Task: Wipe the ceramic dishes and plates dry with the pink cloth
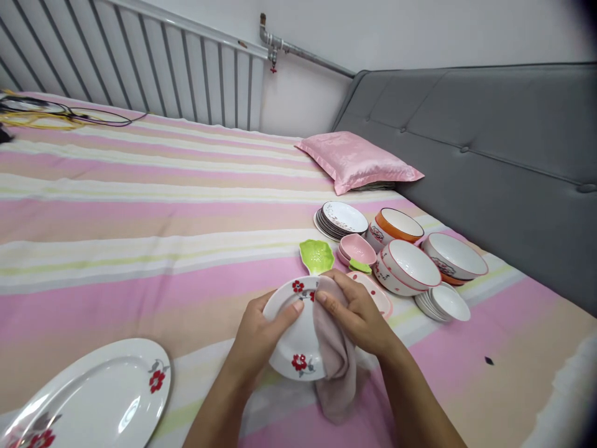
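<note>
A white plate (293, 339) with red flowers is held up above the striped bed, tilted toward me. My left hand (265, 333) grips its left edge, thumb on the face and fingers behind. On the right, my right hand (357, 311) is closed on a greyish-pink cloth (338, 373), pressing it over the plate's right rim; the cloth's lower end hangs down. Just beyond the plate lies a green leaf-shaped dish (317, 255). A pink dish with red dots (370, 289) is partly hidden behind my right hand.
A large flowered platter (107, 386) lies at lower left. Ahead and right stand stacked small plates (345, 218), pink bowls (357, 249), large bowls (413, 264) and small white dishes (450, 303). Behind are a pink pillow (357, 158), grey headboard (489, 130) and cables (60, 115).
</note>
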Demonstrator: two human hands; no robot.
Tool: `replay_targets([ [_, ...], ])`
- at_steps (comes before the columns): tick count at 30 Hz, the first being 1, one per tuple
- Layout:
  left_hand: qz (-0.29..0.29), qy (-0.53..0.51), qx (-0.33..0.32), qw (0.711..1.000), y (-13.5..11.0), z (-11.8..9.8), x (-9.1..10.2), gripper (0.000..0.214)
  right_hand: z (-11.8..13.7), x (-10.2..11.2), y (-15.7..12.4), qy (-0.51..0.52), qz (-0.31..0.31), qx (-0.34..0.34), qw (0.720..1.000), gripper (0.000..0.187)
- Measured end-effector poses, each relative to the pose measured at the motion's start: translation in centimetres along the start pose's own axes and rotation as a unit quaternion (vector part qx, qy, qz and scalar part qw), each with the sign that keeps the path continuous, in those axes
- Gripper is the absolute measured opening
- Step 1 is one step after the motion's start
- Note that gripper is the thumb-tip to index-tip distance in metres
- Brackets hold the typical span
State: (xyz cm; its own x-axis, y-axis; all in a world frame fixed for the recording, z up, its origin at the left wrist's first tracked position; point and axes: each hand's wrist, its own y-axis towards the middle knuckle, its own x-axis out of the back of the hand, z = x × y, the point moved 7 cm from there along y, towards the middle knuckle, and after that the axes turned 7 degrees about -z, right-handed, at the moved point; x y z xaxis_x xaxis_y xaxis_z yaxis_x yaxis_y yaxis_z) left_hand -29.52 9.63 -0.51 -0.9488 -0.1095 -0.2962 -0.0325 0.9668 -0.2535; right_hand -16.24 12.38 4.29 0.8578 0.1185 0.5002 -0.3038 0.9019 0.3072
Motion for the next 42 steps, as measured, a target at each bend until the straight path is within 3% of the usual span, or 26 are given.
replay_targets([
  [9,0.015,0.151,-0.052,0.987,0.1,-0.4,0.3,0.03,0.7,-1.0,-0.3,-0.021,0.072,0.001,0.997,0.017],
  [18,-0.013,0.11,-0.072,0.991,0.5,0.0,0.1,0.027,0.3,-0.5,-0.3,-0.034,0.052,-0.011,0.998,0.017],
  [24,-0.035,0.026,-0.058,0.997,0.5,0.5,0.7,0.03,0.1,-0.4,0.0,-0.03,0.009,0.001,1.0,0.015],
  [30,-0.104,-0.028,-0.064,0.992,0.5,0.3,1.4,0.034,-0.2,-0.3,0.2,-0.004,-0.038,-0.004,0.999,0.016],
  [42,-0.233,-0.184,-0.075,0.952,0.1,-0.2,2.6,0.025,-0.4,-1.5,-0.5,0.104,-0.202,-0.047,0.973,0.016],
])
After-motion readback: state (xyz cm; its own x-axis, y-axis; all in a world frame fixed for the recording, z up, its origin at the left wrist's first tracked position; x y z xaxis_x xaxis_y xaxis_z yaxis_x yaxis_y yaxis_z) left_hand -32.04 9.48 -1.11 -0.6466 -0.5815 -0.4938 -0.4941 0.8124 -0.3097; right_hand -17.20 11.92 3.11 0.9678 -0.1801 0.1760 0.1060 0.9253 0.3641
